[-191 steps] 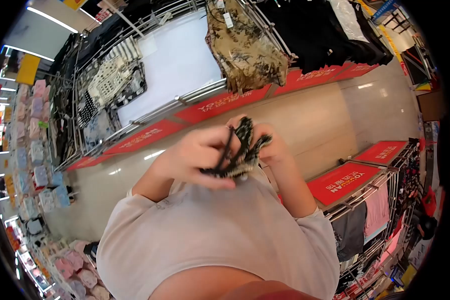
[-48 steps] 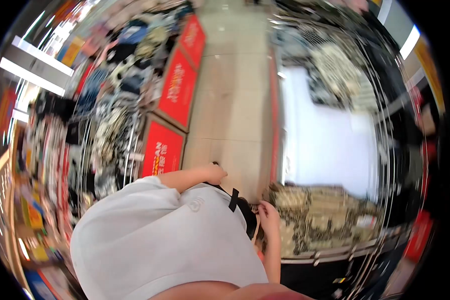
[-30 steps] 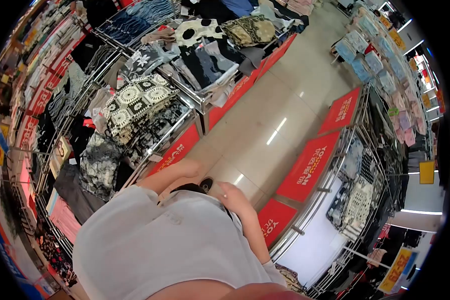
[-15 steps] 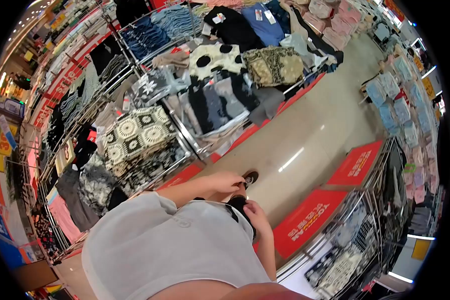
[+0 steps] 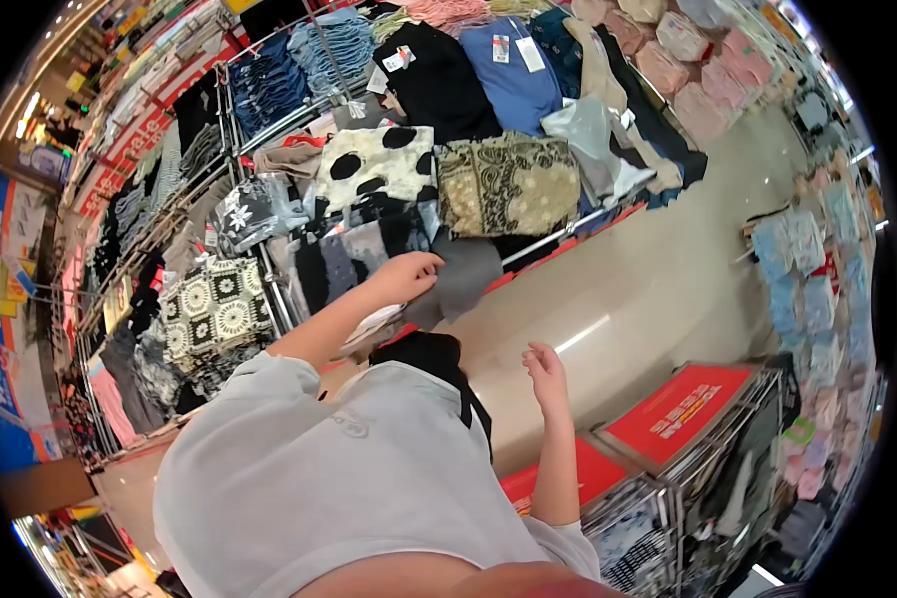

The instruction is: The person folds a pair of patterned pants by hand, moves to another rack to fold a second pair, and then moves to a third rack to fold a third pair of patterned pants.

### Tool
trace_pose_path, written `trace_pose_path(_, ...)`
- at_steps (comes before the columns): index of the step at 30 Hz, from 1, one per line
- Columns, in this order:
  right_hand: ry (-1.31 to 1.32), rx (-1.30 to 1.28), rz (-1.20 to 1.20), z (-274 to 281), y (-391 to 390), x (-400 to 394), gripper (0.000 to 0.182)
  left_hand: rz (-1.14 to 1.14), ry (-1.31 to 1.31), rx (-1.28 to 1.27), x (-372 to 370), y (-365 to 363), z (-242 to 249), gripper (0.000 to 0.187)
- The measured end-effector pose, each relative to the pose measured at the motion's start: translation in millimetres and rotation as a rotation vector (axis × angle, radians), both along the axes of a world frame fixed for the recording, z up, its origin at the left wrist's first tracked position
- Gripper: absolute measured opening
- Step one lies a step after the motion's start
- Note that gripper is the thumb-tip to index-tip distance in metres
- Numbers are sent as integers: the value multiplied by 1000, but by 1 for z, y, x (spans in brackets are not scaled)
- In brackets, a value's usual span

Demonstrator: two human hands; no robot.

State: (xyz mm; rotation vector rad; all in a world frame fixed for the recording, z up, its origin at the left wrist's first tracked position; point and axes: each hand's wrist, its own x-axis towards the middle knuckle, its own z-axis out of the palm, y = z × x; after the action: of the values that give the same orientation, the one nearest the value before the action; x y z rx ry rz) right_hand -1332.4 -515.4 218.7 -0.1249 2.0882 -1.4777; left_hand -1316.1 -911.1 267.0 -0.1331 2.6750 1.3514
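My left hand (image 5: pixel 406 278) is over the near edge of the clothing display, its fingers bent over a plain grey garment (image 5: pixel 468 274); whether it grips the cloth cannot be made out. Just left of it lies a black and grey patterned garment (image 5: pixel 339 261). Beyond are a white garment with black spots (image 5: pixel 377 169) and a folded beige and black patterned one (image 5: pixel 508 184). My right hand (image 5: pixel 545 374) is raised over the aisle floor, fingers apart, holding nothing.
Folded jeans (image 5: pixel 329 55), a black garment (image 5: pixel 437 80) and a blue one (image 5: pixel 511 75) lie farther back. Red sign panels (image 5: pixel 680 411) top a rack at the lower right. Pale blue packs (image 5: pixel 789 244) hang at the right. The shiny aisle floor (image 5: pixel 658 269) runs between.
Both hands were together low in front of my body. My left hand has moved up and left to the display, my right hand up and right over the aisle. The view has shifted.
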Motion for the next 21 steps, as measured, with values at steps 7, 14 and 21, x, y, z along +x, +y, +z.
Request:
trace_pose_path(7, 15, -8, 99, 8, -39, -175, 36, 233, 215, -243, -203, -46, -75, 42)
trace_pose_path(14, 303, 179, 302, 7, -116, -344, 34, 178, 111, -370, -332, -65, -85, 63)
trace_pose_path(21, 981, 357, 648, 3, -233, -466, 58, 82, 226, -490, -331, -58, -70, 33)
